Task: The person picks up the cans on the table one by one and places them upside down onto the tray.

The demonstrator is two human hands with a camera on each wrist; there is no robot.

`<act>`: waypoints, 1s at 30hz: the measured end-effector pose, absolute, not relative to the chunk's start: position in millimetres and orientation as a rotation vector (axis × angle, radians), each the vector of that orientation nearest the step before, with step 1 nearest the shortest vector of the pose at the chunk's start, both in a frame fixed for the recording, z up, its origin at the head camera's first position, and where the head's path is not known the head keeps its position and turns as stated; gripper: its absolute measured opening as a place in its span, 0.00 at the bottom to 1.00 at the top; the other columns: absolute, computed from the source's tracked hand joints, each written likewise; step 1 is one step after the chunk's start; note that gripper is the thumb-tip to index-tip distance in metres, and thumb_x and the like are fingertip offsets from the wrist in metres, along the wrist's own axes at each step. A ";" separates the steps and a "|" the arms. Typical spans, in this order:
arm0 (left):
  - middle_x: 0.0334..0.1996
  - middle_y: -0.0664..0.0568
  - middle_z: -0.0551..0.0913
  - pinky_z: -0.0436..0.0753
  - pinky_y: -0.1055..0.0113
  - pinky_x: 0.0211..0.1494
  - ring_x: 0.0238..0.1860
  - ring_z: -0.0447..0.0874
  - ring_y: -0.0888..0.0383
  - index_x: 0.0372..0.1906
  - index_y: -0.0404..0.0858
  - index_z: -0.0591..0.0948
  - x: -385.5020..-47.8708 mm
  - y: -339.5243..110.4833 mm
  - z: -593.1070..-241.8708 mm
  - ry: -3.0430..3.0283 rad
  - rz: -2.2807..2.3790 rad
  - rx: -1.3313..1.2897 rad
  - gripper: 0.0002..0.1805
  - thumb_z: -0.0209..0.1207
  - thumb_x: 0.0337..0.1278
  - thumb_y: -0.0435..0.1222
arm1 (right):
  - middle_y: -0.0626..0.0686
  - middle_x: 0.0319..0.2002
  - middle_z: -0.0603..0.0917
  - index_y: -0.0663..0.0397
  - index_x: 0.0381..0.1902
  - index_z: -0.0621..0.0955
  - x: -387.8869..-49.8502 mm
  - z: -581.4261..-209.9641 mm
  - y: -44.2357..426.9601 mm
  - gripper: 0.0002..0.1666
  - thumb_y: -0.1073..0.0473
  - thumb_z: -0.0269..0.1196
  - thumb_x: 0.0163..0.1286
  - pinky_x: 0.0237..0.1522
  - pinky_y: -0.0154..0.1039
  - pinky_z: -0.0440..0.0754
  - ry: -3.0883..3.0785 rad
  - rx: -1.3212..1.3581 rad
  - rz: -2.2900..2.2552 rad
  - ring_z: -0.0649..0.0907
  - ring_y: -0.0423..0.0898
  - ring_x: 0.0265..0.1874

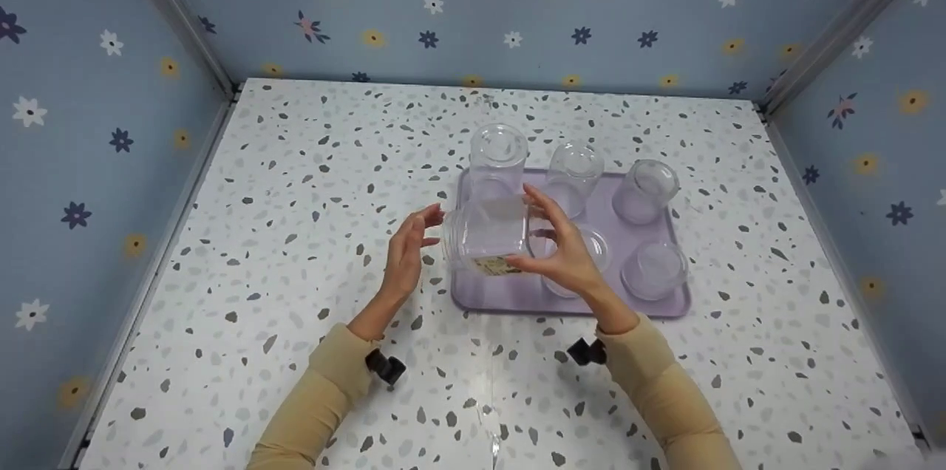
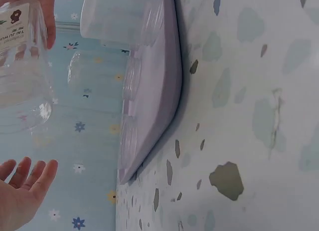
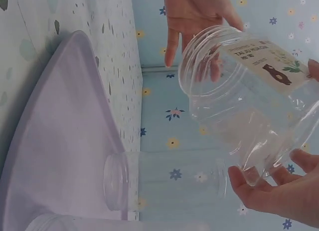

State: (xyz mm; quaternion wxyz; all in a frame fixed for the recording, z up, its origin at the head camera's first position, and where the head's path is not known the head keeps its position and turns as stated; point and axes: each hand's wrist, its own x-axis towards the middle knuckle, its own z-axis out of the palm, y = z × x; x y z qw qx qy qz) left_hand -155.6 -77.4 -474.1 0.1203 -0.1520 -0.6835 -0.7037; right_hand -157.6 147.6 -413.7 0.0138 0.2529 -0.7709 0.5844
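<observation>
A clear plastic jar [image 1: 491,230] lies sideways in the air over the left part of a purple tray [image 1: 495,298], its open mouth toward the left. My right hand [image 1: 569,252] grips it around the base end, thumb and fingers on opposite sides. Facing the mouth, my left hand [image 1: 405,252] is held up with loosely extended fingers; in the left wrist view a gap separates this hand [image 2: 25,191] from the jar. A printed paper label [image 3: 271,66] with a bear figure is on one side of the jar.
Several other clear jars stand upside down on the tray, among them a tall one [image 1: 499,148] at the back left and a short one [image 1: 654,270] at the front right. The speckled table [image 1: 295,182] is bounded by flowered panels [image 1: 473,19] at the back and sides.
</observation>
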 end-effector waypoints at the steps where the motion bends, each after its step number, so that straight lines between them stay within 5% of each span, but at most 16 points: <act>1: 0.44 0.27 0.72 0.71 0.42 0.43 0.47 0.70 0.36 0.52 0.19 0.68 -155.8 -78.3 -472.9 -2.011 -2.051 -0.414 0.22 0.31 0.68 0.32 | 0.64 0.56 0.67 0.66 0.63 0.58 -159.4 -416.6 147.8 0.53 0.69 0.72 0.40 0.45 0.53 0.71 -2.421 0.799 1.768 0.69 0.57 0.51; 10: 0.31 0.30 0.78 0.74 0.44 0.36 0.36 0.76 0.34 0.44 0.21 0.75 -164.2 -82.5 -482.5 -2.122 -2.042 -0.322 0.18 0.36 0.67 0.29 | 0.51 0.56 0.68 0.51 0.66 0.59 -173.2 -440.1 145.6 0.57 0.49 0.74 0.39 0.55 0.44 0.64 -2.584 0.910 1.352 0.66 0.43 0.54; 18: 0.36 0.37 0.79 0.78 0.53 0.33 0.37 0.79 0.47 0.43 0.28 0.78 -185.6 -96.8 -518.5 -2.282 -1.794 -0.338 0.17 0.42 0.66 0.36 | 0.57 0.55 0.67 0.50 0.66 0.58 -175.0 -439.6 141.0 0.58 0.44 0.72 0.39 0.55 0.45 0.65 -2.796 0.918 1.053 0.68 0.49 0.53; 24: 0.39 0.43 0.78 0.77 0.60 0.38 0.41 0.76 0.52 0.44 0.30 0.78 -192.5 -107.4 -518.1 -2.454 -1.540 -0.352 0.18 0.44 0.65 0.39 | 0.59 0.54 0.68 0.53 0.66 0.58 -180.8 -438.8 135.1 0.59 0.45 0.73 0.38 0.51 0.49 0.67 -2.891 0.956 0.865 0.68 0.54 0.51; 30: 0.47 0.42 0.73 0.68 0.59 0.55 0.51 0.71 0.50 0.52 0.29 0.73 -199.9 -115.6 -510.1 -2.658 -1.311 -0.362 0.23 0.42 0.65 0.44 | 0.57 0.55 0.67 0.50 0.67 0.57 -184.5 -439.3 128.5 0.61 0.44 0.73 0.37 0.50 0.49 0.68 -3.012 0.952 0.714 0.68 0.54 0.50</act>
